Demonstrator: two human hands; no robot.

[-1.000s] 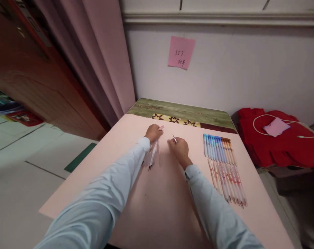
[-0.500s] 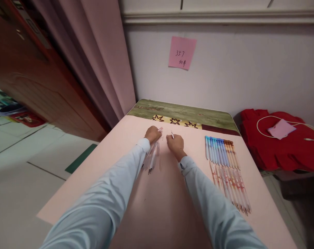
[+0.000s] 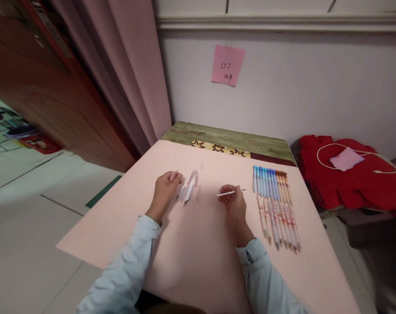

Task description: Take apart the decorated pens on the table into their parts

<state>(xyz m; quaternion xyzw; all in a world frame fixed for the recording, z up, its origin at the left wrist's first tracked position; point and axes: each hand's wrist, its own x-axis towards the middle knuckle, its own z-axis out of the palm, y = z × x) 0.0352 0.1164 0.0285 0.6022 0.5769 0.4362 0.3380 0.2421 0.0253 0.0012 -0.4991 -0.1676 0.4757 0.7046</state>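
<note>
My right hand (image 3: 236,206) pinches a white pen refill (image 3: 228,193), its dark tip pointing right. My left hand (image 3: 165,188) is closed on a small pinkish, partly see-through piece (image 3: 173,175) that looks like a pen barrel, mostly hidden by the fingers. Between the hands, several pen refills (image 3: 190,188) lie in a loose bundle with dark tips toward me. Tiny pieces (image 3: 201,166), too small to name, are just beyond them. On the right lie a row of blue and brown-topped pens (image 3: 270,183) and a row of pale, red-patterned barrels (image 3: 279,222).
A pink sheet (image 3: 198,253) covers most of the table, with green wood-patterned tabletop (image 3: 227,133) at its far edge. A red cloth-covered seat (image 3: 345,187) bearing a white cable stands at right. Left are a curtain (image 3: 132,56) and a wooden door (image 3: 70,100).
Both hands have drawn back toward me and moved apart, left hand to the left, right hand to the right. The refill in my right hand has turned from upright to nearly level.
</note>
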